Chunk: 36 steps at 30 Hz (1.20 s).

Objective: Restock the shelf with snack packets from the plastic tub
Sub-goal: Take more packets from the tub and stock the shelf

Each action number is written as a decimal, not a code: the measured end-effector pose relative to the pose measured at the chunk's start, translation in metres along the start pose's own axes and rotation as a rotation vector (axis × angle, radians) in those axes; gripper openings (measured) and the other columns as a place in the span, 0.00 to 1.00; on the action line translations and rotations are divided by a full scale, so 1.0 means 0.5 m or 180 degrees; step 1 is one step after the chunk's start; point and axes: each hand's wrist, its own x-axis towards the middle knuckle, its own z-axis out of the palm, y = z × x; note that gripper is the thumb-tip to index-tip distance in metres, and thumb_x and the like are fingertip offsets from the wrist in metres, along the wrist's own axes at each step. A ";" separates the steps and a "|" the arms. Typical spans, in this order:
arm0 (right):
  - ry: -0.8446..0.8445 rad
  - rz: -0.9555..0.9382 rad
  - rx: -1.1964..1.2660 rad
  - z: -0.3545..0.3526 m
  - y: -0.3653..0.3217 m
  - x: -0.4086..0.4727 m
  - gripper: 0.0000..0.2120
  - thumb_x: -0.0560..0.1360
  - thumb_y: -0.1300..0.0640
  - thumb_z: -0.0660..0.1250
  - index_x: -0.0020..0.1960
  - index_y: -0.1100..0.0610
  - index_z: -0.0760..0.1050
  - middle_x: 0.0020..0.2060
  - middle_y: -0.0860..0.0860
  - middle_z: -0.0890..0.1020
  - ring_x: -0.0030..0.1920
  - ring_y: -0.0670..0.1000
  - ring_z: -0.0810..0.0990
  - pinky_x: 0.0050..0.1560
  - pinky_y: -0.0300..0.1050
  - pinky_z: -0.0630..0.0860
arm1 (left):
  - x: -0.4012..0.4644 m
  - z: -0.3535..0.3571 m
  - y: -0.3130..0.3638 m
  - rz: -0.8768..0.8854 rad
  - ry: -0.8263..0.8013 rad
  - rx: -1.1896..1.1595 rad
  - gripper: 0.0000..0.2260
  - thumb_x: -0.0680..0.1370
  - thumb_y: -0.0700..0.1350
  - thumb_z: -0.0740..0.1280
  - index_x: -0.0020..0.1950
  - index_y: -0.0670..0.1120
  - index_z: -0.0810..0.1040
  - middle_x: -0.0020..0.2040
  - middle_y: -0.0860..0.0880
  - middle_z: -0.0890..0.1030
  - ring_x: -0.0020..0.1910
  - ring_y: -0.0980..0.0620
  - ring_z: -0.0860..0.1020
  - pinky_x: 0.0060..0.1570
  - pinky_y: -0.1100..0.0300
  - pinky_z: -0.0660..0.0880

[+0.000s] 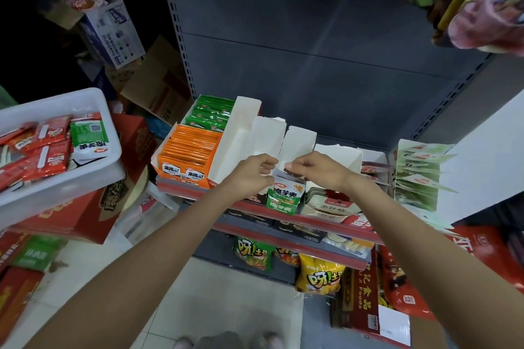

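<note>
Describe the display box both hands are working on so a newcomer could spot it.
On the shelf, right of the orange-packet box, stands a green-and-white box. Left hand and right hand pinch its torn flap; neighbouring boxes are plain white inside.

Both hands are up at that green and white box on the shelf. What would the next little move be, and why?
Probably pull the flap open: the left hand and right hand both pinch the top flap of the green display box, which looks not yet opened, unlike the open orange box beside it.
</note>
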 end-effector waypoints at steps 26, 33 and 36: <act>0.0179 -0.0849 -0.0818 0.535 -0.692 0.468 0.29 0.77 0.48 0.63 0.74 0.54 0.59 0.71 0.57 0.64 0.72 0.59 0.61 0.70 0.53 0.62 | -0.294 -0.742 -0.575 -0.1081 0.1596 0.1637 0.17 0.77 0.43 0.63 0.64 0.38 0.70 0.63 0.38 0.72 0.63 0.39 0.70 0.61 0.50 0.67; -0.0498 -0.0182 -0.1264 0.605 -0.711 0.506 0.45 0.72 0.43 0.68 0.77 0.54 0.44 0.76 0.57 0.48 0.76 0.60 0.48 0.74 0.54 0.52 | -0.237 -0.799 -0.659 -0.1305 0.0966 0.1953 0.31 0.80 0.48 0.59 0.77 0.42 0.47 0.77 0.43 0.51 0.76 0.44 0.52 0.72 0.51 0.54; -0.0396 -0.0269 -0.1381 0.600 -0.729 0.522 0.29 0.77 0.55 0.62 0.74 0.58 0.56 0.69 0.60 0.65 0.68 0.61 0.66 0.69 0.52 0.64 | -0.218 -0.800 -0.673 -0.1327 0.1244 0.1997 0.27 0.80 0.48 0.61 0.75 0.41 0.55 0.72 0.42 0.65 0.70 0.43 0.65 0.67 0.51 0.64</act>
